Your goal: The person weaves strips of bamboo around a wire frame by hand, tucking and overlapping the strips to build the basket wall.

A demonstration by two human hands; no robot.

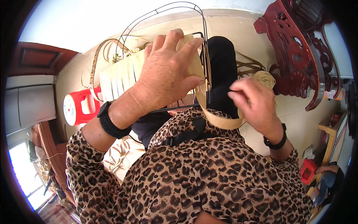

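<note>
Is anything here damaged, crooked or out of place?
Nothing stands out. The left hand grips the flat pale strips on the black wire frame, and the right hand pulls one strip around it. No break shows.

Your left hand [167, 71] covers the top of the woven panel [119, 74] and part of the black wire frame [164, 15]; its palm and whatever the fingers press there cannot be seen. Right of that frame, your right hand [255, 106] hides the end of the flat tan strip [220, 119], so its grip is unclear. Behind it, the straw-coloured coil [265, 77] shows only partly. Below the frame, your leopard-print blouse [209, 171] conceals your lap
</note>
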